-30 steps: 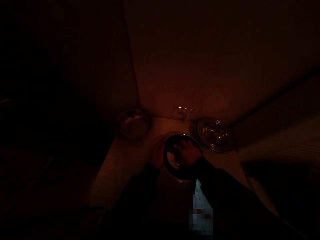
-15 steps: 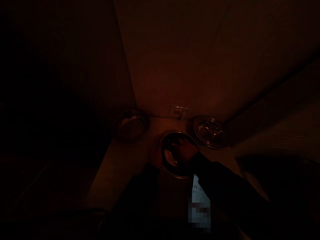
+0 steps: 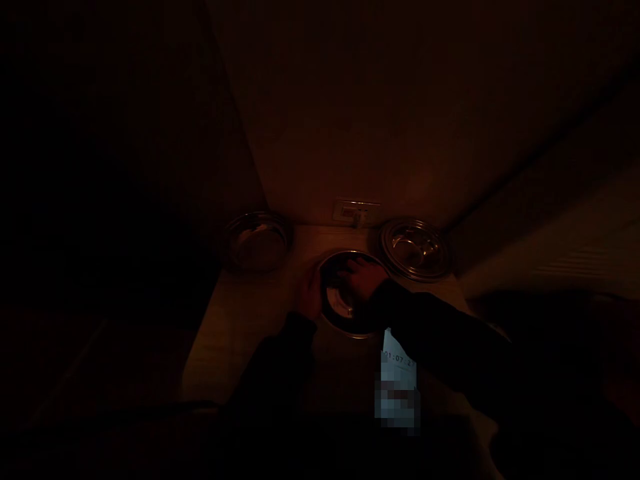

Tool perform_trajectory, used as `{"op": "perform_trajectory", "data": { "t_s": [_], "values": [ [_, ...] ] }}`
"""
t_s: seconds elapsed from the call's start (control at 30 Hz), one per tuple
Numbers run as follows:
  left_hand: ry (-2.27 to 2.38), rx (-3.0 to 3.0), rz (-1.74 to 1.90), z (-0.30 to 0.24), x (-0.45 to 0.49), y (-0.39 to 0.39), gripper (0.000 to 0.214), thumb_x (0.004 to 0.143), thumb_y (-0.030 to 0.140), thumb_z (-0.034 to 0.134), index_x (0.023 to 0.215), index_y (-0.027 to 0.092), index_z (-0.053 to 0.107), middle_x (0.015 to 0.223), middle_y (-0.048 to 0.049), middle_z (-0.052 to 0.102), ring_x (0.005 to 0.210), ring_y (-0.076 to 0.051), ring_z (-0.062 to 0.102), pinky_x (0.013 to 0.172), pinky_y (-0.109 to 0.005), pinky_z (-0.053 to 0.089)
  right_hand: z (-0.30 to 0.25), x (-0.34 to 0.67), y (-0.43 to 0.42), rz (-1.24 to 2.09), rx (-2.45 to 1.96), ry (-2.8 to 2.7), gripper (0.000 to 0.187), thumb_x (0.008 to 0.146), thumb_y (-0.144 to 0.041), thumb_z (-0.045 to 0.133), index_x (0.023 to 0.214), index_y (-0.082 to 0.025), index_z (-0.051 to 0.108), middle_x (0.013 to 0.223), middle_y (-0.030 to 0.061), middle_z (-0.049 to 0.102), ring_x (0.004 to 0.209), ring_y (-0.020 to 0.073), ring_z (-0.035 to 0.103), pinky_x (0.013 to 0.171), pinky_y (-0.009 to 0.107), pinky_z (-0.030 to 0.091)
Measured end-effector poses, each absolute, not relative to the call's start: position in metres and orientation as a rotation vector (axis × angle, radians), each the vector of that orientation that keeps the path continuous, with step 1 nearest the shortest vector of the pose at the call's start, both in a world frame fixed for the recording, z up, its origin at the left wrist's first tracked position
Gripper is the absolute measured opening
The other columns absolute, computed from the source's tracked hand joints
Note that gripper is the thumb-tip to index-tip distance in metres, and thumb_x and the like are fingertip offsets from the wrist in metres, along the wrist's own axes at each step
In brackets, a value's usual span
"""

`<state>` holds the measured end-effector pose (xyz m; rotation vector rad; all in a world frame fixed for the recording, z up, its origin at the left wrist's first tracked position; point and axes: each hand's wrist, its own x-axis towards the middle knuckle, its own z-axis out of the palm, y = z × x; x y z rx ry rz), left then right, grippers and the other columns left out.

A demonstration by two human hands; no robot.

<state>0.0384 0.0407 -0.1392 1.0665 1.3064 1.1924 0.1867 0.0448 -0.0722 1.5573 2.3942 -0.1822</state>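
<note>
Right hand [image 3: 367, 279] inside the metal bowl [image 3: 341, 304]; left hand [image 3: 311, 293] at its side.

Super dim, reddish murk, basically black past the left edge of the table [image 3: 240, 327]. Lit screen [image 3: 398, 348] is the brightest bit, partly pixelated; middle bowl [image 3: 341, 304] is mostly shadow, one dull gleam.

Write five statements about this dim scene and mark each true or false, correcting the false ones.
1. The left hand is at the left side of the middle bowl. True.
2. The right hand is away from the middle bowl. False: it is over the bowl's opening.
3. The lit screen shows lower in the picture than the bowl. True.
4. The outlet is on the floor. False: it is on the wall.
5. The left dish and right dish flank the bowl. True.
</note>
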Motion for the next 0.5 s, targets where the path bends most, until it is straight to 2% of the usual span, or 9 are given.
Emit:
{"op": "perform_trajectory", "data": {
  "t_s": [0.27,0.4,0.5],
  "values": [
    [1.308,1.117,1.164,-0.133,0.037,0.041,0.036,0.086,0.028,0.043,0.11,0.015,0.066,0.119,-0.0087,0.067,0.114,-0.022,0.058,0.105,-0.038,0.038,-0.077,0.192,0.044,-0.246,1.667,2.371,0.033,0.093,-0.027,0.04,0.113,-0.021,0.065,0.114,0.014,0.056,0.104,0.027,0.052,0.076,0.035,0.046],
    [1.373,1.097,1.171,-0.133,0.039,0.042,0.034,0.086,0.029,0.045,0.109,0.015,0.066,0.119,-0.0091,0.066,0.114,-0.023,0.058,0.105,-0.037,0.038,-0.078,0.176,0.038,-0.33,1.559,2.467,0.032,0.091,-0.029,0.045,0.115,-0.023,0.065,0.118,0.0111,0.056,0.107,0.0253,0.051,0.083,0.034,0.044],
    [1.387,1.038,1.225,-0.137,0.042,0.041,0.033,0.085,0.031,0.048,0.107,0.015,0.067,0.119,-0.0093,0.067,0.114,-0.022,0.059,0.105,-0.036,0.038,-0.077,0.17,0.023,-0.408,1.422,2.531,0.029,0.089,-0.027,0.05,0.111,-0.026,0.068,0.121,0.0076,0.057,0.11,0.0242,0.051,0.082,0.032,0.044]
  ]
}}
